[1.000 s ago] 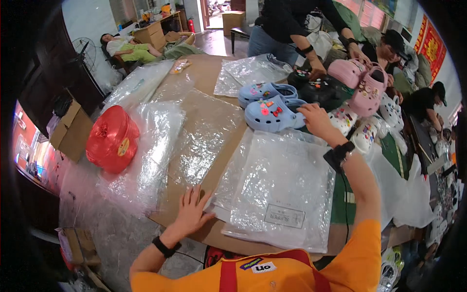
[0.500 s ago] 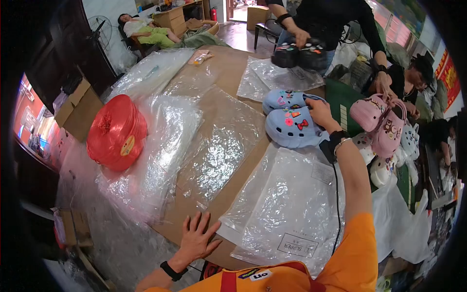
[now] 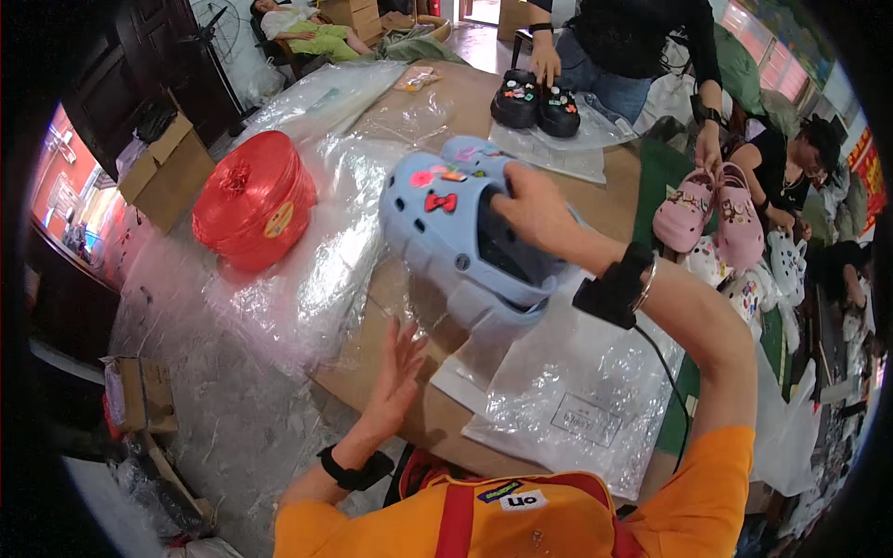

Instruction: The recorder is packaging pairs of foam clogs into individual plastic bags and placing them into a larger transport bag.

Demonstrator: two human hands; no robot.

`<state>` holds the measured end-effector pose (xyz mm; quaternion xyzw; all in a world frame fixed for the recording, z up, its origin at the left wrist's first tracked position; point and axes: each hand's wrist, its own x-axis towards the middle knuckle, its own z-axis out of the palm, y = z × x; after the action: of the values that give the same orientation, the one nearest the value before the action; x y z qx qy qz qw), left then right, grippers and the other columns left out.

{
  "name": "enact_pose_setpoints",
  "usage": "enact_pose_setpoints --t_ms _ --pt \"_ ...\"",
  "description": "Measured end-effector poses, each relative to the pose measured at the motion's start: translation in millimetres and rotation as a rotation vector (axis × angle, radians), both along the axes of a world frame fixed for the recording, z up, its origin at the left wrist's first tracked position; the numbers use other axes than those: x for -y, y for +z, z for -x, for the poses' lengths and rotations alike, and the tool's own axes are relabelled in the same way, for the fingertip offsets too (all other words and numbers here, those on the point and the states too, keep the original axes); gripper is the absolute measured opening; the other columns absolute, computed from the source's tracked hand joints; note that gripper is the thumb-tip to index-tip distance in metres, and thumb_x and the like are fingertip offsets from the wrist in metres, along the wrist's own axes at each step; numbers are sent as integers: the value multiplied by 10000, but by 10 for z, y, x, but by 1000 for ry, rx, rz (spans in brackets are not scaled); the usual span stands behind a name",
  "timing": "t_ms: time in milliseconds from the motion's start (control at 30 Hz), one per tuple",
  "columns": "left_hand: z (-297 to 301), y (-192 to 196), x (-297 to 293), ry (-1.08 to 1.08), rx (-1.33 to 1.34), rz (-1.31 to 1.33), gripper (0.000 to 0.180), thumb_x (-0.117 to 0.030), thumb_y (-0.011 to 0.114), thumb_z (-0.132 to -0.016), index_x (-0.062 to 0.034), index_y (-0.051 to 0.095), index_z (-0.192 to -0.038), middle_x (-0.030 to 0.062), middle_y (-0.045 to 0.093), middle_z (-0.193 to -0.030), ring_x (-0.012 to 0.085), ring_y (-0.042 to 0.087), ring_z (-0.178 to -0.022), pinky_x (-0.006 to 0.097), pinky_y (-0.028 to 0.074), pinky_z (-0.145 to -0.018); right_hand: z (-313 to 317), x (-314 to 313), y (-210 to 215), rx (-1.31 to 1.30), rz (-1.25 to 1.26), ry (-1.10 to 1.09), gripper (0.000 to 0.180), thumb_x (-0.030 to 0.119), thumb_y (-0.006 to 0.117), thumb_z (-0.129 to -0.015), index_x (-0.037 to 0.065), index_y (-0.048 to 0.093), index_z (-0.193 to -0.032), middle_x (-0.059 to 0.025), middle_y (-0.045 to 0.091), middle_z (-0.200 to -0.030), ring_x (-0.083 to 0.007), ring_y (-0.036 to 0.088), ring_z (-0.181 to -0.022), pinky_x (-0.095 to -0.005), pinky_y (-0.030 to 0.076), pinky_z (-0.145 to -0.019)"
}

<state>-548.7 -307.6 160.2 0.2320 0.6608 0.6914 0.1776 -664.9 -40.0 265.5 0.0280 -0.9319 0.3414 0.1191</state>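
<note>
A pair of light-blue clogs (image 3: 433, 246), decorated with small charms such as a red bow, is lifted above the table in front of me. My right hand (image 3: 539, 209) grips the pair at the foot openings, thumb inside the nearer clog. Below and left of them is my left hand (image 3: 395, 377), empty, its fingers extended and raised off the tabletop. Clear plastic bags (image 3: 581, 391) with a printed box lie flat under my right forearm. The farther clog is mostly hidden behind the nearer one.
A red roll of plastic twine (image 3: 251, 200) rests on stacked clear film (image 3: 312, 270) at left. Across the table, a co-worker's hand touches black clogs (image 3: 537, 104); the other holds pink clogs (image 3: 712, 214) at right, above white clogs (image 3: 744, 298). Cardboard boxes (image 3: 167, 172) stand beyond the left edge.
My right hand has raised the blue clogs and brought them left and nearer. My left hand has come up off the table. The co-worker's black clogs have been set down.
</note>
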Motion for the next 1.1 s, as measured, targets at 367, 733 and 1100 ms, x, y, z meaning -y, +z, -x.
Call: enact_pose_setpoints --t_ms 367,733,1100 --pt "299 382 454 65 133 -228 953 -185 632 -719 -24 -8 -1407 168 173 -1429 257 222 -1305 330 185 -1054 -982 904 -305 400 516 44 328 195 609 -786 -33 444 -955 -162 509 -846 -222 539 -739 -325 429 -652" --pt "626 153 470 91 -8 223 941 -192 659 -729 56 27 -1381 205 179 -1421 257 232 -1303 313 203 -1048 -1913 -58 -145 409 362 158 430 229 630 -802 51 511 -1174 -104 570 -1069 -179 539 -987 -309 449 -788" --pt "426 350 282 390 -901 843 483 -270 590 -760 -26 520 -1171 240 436 -1252 383 429 -1122 391 358 -928 -3629 -221 -720 98 -447 380 424 135 648 -655 132 556 -1069 -114 496 -1156 -287 468 -1046 -396 378 -853"
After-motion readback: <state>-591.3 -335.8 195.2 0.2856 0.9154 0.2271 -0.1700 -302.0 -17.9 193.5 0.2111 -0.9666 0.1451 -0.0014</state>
